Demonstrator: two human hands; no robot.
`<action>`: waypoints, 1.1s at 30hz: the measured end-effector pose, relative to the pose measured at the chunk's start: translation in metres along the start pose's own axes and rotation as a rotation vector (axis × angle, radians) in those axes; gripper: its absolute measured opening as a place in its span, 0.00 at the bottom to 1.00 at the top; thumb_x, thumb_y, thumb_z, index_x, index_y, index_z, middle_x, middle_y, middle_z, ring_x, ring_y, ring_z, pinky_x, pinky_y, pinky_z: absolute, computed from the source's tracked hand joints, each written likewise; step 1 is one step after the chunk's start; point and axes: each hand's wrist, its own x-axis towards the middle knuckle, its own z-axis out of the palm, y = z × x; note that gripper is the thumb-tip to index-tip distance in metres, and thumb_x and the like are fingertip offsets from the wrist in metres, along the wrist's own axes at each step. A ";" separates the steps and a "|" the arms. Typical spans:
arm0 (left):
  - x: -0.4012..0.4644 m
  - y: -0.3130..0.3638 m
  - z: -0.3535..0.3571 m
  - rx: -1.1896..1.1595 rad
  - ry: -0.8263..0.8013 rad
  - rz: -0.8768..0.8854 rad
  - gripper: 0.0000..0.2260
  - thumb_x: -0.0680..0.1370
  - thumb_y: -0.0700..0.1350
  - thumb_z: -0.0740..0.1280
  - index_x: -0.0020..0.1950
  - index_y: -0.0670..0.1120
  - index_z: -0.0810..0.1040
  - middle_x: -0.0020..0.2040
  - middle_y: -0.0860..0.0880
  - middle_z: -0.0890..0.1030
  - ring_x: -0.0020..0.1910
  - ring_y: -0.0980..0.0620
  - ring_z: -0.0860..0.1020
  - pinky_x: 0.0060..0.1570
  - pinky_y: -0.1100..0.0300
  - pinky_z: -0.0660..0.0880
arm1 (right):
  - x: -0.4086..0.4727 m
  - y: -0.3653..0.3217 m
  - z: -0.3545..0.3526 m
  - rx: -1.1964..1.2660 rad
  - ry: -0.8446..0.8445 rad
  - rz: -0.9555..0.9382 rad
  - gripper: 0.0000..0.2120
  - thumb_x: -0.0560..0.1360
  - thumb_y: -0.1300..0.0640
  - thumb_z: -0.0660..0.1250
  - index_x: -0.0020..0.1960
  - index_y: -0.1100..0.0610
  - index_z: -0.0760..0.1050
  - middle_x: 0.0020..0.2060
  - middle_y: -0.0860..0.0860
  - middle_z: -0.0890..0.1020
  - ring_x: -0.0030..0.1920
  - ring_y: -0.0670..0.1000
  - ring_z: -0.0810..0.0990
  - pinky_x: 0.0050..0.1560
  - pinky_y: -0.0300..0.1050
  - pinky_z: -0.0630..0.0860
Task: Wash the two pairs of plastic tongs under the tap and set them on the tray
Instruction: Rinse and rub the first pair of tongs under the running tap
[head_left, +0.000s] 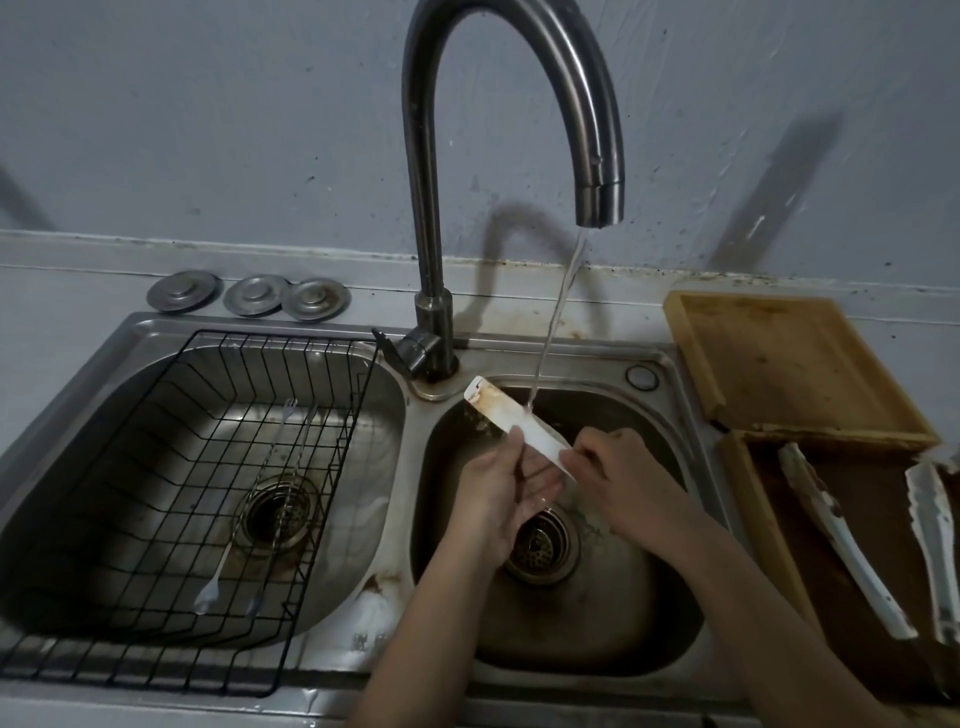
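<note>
While the tap (597, 197) runs, the white tongs (511, 426) sit over the right basin (649, 597), brown stain near the far end. The left hand (498, 488) pinches the middle; the right hand (618, 478) grips the near end. Wet plastic may slip toward the drain (540, 545); rinsing alone may leave residue. The other tongs (841, 540) lie on the wooden tray (748, 493).

No writing, label, brand mark, number or sign can be read on anything in view.
</note>
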 end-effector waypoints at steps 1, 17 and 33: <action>0.001 -0.001 0.000 0.024 0.002 0.016 0.14 0.81 0.47 0.59 0.53 0.39 0.79 0.39 0.44 0.85 0.37 0.52 0.84 0.40 0.61 0.80 | 0.000 0.001 0.001 0.000 0.001 -0.011 0.09 0.78 0.48 0.57 0.42 0.50 0.68 0.46 0.54 0.71 0.38 0.48 0.74 0.33 0.36 0.68; -0.001 0.001 0.003 0.172 -0.092 -0.004 0.14 0.78 0.43 0.64 0.55 0.32 0.75 0.28 0.48 0.82 0.31 0.55 0.82 0.42 0.61 0.81 | 0.001 0.022 -0.004 0.030 -0.012 -0.117 0.12 0.74 0.41 0.57 0.35 0.46 0.66 0.38 0.49 0.71 0.32 0.43 0.71 0.32 0.33 0.62; 0.001 0.010 -0.012 0.241 -0.005 -0.062 0.15 0.74 0.43 0.70 0.55 0.32 0.76 0.35 0.44 0.82 0.27 0.56 0.81 0.28 0.66 0.77 | -0.017 0.035 -0.046 -0.145 -0.134 -0.158 0.08 0.76 0.45 0.60 0.39 0.46 0.69 0.48 0.42 0.71 0.48 0.42 0.73 0.50 0.45 0.73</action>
